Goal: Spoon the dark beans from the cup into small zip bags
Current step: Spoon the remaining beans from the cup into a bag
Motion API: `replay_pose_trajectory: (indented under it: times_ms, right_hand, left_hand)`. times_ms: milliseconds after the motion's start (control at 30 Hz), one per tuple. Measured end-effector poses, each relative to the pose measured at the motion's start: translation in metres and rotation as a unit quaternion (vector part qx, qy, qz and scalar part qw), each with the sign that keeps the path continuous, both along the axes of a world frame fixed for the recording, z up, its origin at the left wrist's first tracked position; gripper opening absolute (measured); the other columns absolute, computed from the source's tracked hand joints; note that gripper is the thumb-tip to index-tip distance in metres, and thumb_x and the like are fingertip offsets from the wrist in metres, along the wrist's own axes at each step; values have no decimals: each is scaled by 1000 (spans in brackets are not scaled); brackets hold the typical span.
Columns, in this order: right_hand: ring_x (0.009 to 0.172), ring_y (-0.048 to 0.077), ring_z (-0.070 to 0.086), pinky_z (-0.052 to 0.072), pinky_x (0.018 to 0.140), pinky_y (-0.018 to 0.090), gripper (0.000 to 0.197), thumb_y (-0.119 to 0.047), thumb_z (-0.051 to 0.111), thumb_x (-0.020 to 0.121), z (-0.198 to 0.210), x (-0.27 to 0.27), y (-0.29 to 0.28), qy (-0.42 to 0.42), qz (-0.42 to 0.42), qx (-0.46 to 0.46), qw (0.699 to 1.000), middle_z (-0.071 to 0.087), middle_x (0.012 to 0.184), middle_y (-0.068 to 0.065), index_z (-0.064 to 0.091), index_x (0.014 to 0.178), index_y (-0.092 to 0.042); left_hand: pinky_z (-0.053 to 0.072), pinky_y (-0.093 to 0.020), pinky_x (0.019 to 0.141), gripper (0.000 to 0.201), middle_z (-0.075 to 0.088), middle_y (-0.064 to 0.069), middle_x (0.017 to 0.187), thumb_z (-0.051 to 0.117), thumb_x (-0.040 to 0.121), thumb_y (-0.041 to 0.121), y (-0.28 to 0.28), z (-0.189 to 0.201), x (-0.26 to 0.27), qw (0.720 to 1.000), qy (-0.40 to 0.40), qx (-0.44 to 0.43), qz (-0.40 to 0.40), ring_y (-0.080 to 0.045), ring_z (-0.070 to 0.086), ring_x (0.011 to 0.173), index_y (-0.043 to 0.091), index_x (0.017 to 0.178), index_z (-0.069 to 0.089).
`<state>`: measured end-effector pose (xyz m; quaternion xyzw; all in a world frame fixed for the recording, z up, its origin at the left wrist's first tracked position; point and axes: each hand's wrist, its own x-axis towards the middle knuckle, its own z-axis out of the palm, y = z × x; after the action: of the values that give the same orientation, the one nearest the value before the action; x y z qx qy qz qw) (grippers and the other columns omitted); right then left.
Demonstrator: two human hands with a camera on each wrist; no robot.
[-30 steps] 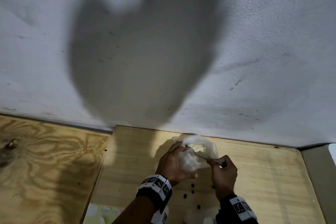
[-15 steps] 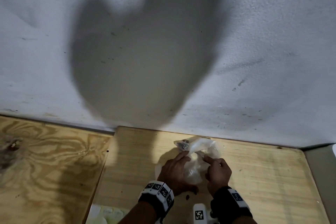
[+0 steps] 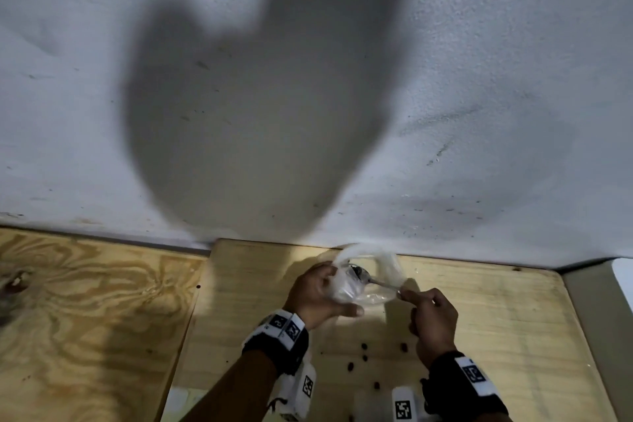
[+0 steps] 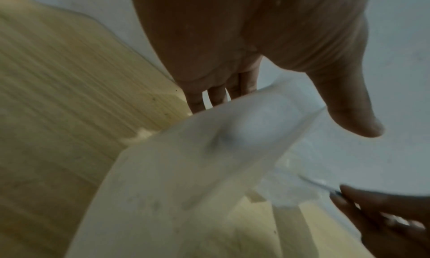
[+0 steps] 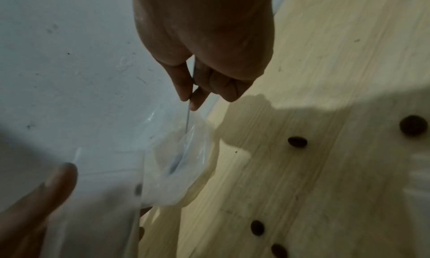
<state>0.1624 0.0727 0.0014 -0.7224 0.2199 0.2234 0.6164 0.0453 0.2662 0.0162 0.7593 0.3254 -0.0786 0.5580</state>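
My left hand grips a small clear zip bag and holds its mouth open just above the table near the wall. In the left wrist view the bag fills the middle, with my fingers behind it and my thumb off its right side. My right hand pinches the thin handle of a metal spoon. The spoon's bowl carries dark beans and sits at the bag's mouth. Seen from the right wrist, the spoon reaches into the bag. No cup shows.
Several loose dark beans lie scattered on the pale wooden table below my hands; the right wrist view has them as beans. A grey wall rises right behind the bag. A darker plywood board adjoins on the left.
Both hands have lifted and spread apart. My right hand has swung out to the right, and the loaded spoon now points leftward into the bag's mouth.
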Motion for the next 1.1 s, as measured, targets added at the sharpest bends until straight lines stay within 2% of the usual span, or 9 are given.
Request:
replay_pose_trajectory:
  times_ms: [100,233,367,433,533,700,767,967,1100]
  right_hand:
    - [53,18,30,26,50,29,30,-6,81,72,0,2,-7,-17,4,-14,1000,38,58,6,52,66,-10]
    - [60,21,39,35,59,36,34,-10,82,67,-2,0,-3,-32,2,-52,998,43,59,5,50,58,-16]
    - [63,23,45,41,63,35,34,-9,82,69,3,-2,10,-53,-9,-61,997,51,65,6,50,59,-14]
    - [67,24,49,41,64,33,29,-9,80,72,8,-5,17,-69,-4,-70,995,54,69,7,52,65,-6]
    - [68,24,47,39,62,33,30,-7,79,74,7,-8,25,-73,-8,-72,995,52,68,7,50,65,-6]
    - [66,26,48,41,62,38,34,-13,82,68,-4,-7,27,-19,-55,-64,996,54,65,9,51,55,-16]
    - [65,26,47,40,62,38,33,-16,83,66,-6,-7,26,4,-64,-59,996,55,65,10,53,55,-17]
    - [61,22,37,32,55,34,36,-11,86,68,-12,-5,21,23,-74,-9,997,49,67,11,51,63,-14]
    - [50,17,30,26,45,26,38,-11,85,73,-13,-2,20,25,-68,27,997,39,59,5,47,66,-16]
  left_hand:
    - [54,-36,97,106,64,12,126,94,34,60,12,1,4,997,4,-63,38,-9,62,112,28,129,59]
    - [54,-35,94,76,72,11,111,94,47,47,19,13,5,993,-9,-113,26,-8,66,104,30,116,67]
    - [55,-35,93,76,73,12,107,94,46,46,16,16,5,991,-9,-133,13,-8,68,101,31,116,68]
    - [55,-36,94,87,72,13,112,95,40,51,11,13,6,993,-3,-115,5,-7,66,104,32,120,65]
    - [54,-33,96,110,62,15,126,94,30,59,-1,8,6,998,5,-59,-22,-6,61,113,28,130,58]
    - [47,-28,102,103,47,22,135,84,34,66,-23,10,0,987,-13,89,-132,-2,50,119,29,127,57]
    - [45,-27,104,103,43,22,139,83,38,66,-26,9,-5,981,-14,117,-152,-3,47,122,29,129,55]
    - [44,-28,106,103,44,18,139,82,40,69,-20,5,-13,978,-14,127,-162,-6,46,124,26,129,55]
    - [46,-30,104,105,46,18,136,80,35,73,-15,4,-16,982,-5,114,-150,-5,48,121,26,126,56]
